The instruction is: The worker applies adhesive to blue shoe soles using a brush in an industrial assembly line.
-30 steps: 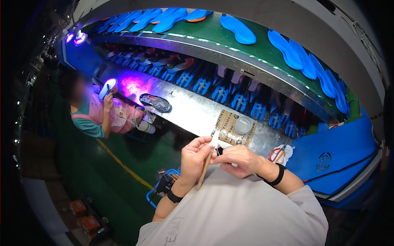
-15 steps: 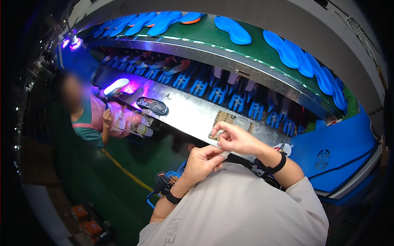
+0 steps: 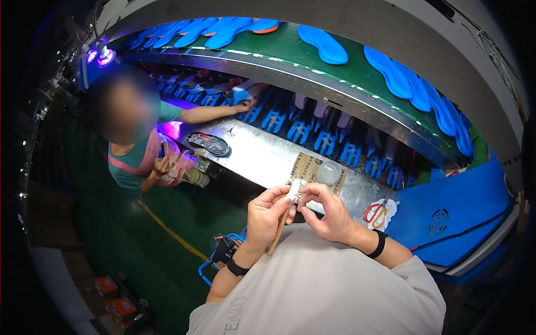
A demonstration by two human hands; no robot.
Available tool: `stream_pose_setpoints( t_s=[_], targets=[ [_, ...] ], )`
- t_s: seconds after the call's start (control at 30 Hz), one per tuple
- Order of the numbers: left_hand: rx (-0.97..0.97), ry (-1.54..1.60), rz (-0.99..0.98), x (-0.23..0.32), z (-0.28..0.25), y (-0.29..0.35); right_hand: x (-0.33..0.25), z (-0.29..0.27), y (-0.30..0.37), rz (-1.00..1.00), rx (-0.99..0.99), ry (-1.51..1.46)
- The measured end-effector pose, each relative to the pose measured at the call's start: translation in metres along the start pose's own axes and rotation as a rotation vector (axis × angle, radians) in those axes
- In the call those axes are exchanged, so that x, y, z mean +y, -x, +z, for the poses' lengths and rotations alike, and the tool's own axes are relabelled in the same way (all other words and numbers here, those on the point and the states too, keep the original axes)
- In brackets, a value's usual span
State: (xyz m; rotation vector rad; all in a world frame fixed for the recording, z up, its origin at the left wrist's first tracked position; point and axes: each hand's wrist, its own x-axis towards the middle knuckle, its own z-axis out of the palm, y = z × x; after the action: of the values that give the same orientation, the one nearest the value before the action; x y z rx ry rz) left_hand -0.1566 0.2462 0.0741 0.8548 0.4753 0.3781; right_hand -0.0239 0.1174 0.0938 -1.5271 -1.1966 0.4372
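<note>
The left grip (image 3: 265,215) is closed on the wooden handle of a brush (image 3: 278,233), held on the wearer's side of the cardboard (image 3: 305,166). The right grip (image 3: 333,216) curls at the brush's white head, thumb apart from forefinger; whether it pinches the head cannot be told. On the cardboard stands a cup (image 3: 330,177). Right of the cardboard lie scissors (image 3: 380,211); left of it, along the metal surface (image 3: 251,151), a dark sole (image 3: 209,144); beyond it, blue insoles (image 3: 324,44).
</note>
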Motion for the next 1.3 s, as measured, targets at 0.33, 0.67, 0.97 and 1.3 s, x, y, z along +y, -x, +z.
stream_pose_setpoints(
  t_s=[0.33, 0.67, 0.97, 1.3],
  targets=[
    [0.020, -0.065, 0.093, 0.002, 0.012, -0.005, 0.009, -0.005, -0.001, 0.028, 0.074, -0.013],
    [0.120, -0.324, 0.255, 0.002, 0.038, -0.007, 0.015, -0.009, -0.031, 0.437, 0.094, -0.696],
    [-0.002, -0.151, -0.071, -0.003, 0.024, -0.016, 0.040, -0.006, -0.018, 0.490, 0.188, -0.592],
    [-0.021, -0.193, -0.134, -0.007, 0.046, -0.035, 0.046, -0.021, -0.011, 0.401, 0.373, -0.426]
  ],
)
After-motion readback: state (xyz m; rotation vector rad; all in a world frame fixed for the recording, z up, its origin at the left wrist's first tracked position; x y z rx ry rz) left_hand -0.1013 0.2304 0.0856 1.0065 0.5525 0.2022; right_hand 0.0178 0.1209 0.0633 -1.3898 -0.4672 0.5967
